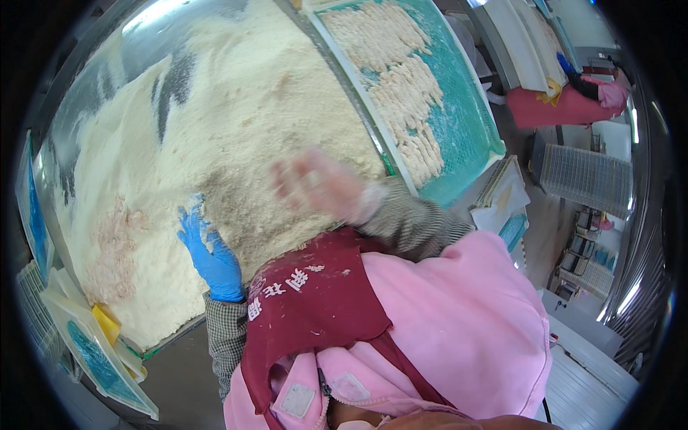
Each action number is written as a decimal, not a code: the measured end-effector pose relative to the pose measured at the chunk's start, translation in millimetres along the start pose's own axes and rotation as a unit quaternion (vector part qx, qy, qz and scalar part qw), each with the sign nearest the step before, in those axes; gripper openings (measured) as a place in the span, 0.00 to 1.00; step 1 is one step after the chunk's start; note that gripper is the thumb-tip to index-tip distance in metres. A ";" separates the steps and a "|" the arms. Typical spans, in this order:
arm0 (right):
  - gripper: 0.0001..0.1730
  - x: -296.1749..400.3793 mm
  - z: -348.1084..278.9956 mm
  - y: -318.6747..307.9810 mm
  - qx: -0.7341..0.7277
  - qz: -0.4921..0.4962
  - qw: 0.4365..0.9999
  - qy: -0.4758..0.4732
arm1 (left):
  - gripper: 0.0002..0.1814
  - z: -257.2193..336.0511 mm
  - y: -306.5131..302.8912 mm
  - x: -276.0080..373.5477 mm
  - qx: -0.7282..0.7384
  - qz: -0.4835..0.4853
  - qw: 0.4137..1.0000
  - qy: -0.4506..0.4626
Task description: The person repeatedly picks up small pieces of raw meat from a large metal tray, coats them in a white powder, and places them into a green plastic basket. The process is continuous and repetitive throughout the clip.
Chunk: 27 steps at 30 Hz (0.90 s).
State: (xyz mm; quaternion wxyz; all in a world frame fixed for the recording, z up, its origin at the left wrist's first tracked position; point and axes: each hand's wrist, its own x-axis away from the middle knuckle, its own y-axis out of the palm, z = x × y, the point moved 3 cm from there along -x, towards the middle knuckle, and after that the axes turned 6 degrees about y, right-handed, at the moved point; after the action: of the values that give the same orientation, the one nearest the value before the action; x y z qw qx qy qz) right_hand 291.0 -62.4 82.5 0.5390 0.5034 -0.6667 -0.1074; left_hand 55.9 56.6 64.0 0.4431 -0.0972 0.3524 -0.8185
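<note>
A thick layer of pale flour or breading powder (252,102) covers the steel work table in front of me. My left hand (215,263), in a blue glove with powder stuck to its fingers, rests at the near side of the powder with its fingers spread. Motion blurs my right hand (322,185), which appears to wear a thin clear glove. Its fingers look apart above the powder, and I see nothing held in them. Left of my blue glove, raw pinkish pieces, probably meat (121,247), lie in the powder.
On the right, a teal mesh tray with a white frame (462,129) holds rows of coated strips (403,91). Trays with blue mesh (99,355) lean at the lower left, near a yellow item (106,322). Another person (570,105) works at a far table. Wire racks (586,174) stand beyond.
</note>
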 end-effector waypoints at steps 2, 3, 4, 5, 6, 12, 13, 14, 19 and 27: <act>0.44 59.3 -48.3 -50.4 0.179 0.141 0.963 -0.142 | 0.29 -5.8 6.7 9.8 0.021 -0.046 0.999 -0.016; 0.45 92.8 -72.6 -79.4 0.255 0.207 0.924 -0.195 | 0.28 -6.3 11.7 14.8 0.035 -0.068 0.997 -0.024; 0.44 119.9 -91.4 -106.7 0.276 0.268 0.894 -0.228 | 0.28 -6.7 14.6 21.5 0.056 -0.068 0.995 -0.039; 0.43 143.7 -106.8 -129.2 0.297 0.328 0.859 -0.258 | 0.28 -8.5 17.5 27.8 0.078 -0.068 0.993 -0.056; 0.40 163.2 -113.4 -150.9 0.321 0.388 0.820 -0.272 | 0.27 -10.0 21.1 32.0 0.100 -0.069 0.990 -0.072; 0.30 182.3 -77.4 -291.6 0.683 0.433 0.562 -0.175 | 0.21 -11.1 24.5 47.3 0.199 -0.045 0.972 -0.120; 0.28 189.5 -79.5 -307.0 0.761 0.425 0.452 -0.189 | 0.20 -10.9 21.7 51.8 0.225 -0.031 0.963 -0.146; 0.26 181.1 -70.7 -310.0 0.823 0.409 0.336 -0.207 | 0.17 -7.9 20.5 53.4 0.159 -0.051 0.981 -0.095; 0.26 106.6 -58.8 -113.1 0.523 0.376 0.713 -0.277 | 0.17 -61.7 -23.8 47.6 -0.056 -0.005 0.996 -0.069; 0.25 0.3 5.2 15.9 0.462 0.215 0.841 -0.181 | 0.22 -177.3 -120.0 1.2 -0.262 0.109 0.936 -0.206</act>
State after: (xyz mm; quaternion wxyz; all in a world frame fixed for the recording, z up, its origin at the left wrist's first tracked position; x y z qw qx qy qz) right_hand 277.9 -57.2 91.5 0.1228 0.5095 -0.8164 0.2424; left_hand -107.2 185.8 13.5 0.5513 -0.3377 0.4635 -0.6060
